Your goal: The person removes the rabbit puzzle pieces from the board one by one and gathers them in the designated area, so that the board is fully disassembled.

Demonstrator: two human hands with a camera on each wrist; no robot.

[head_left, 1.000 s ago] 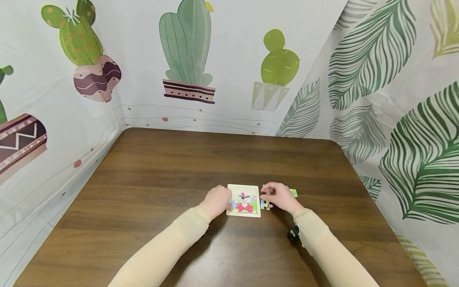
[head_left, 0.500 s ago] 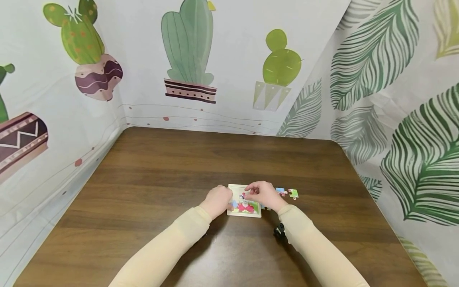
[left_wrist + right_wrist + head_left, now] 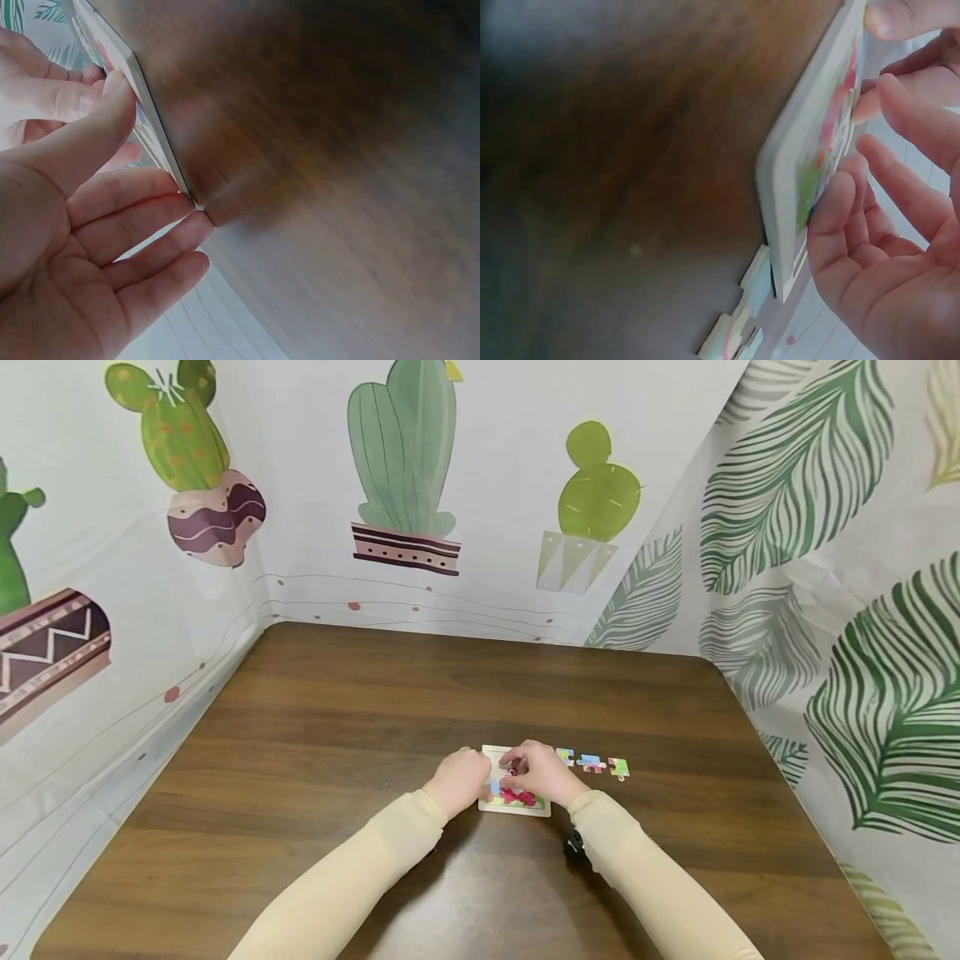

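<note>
A square wooden jigsaw puzzle board [image 3: 534, 811] with a pale rim and a partly filled cartoon picture lies flat on the table. My left hand [image 3: 459, 782] holds its left side, with the thumb on the board and fingertips against the outer edge [image 3: 161, 139]. My right hand [image 3: 542, 772] hangs over the middle of the picture, thumb and index apart, lower fingertips close to its surface [image 3: 810, 187]. Whether a small piece sits between those fingers is hidden. Just right of the board lie loose jigsaw pieces [image 3: 591, 763].
Another loose piece [image 3: 618, 767] lies farther right, and one piece [image 3: 756, 281] is close against the board's right edge. The brown wooden table [image 3: 375, 710] ends at a wall cloth [image 3: 495, 585] printed with cacti and leaves.
My right hand has moved left from the loose pieces onto the puzzle board, uncovering several of them. My left hand has stayed at the board's left side.
</note>
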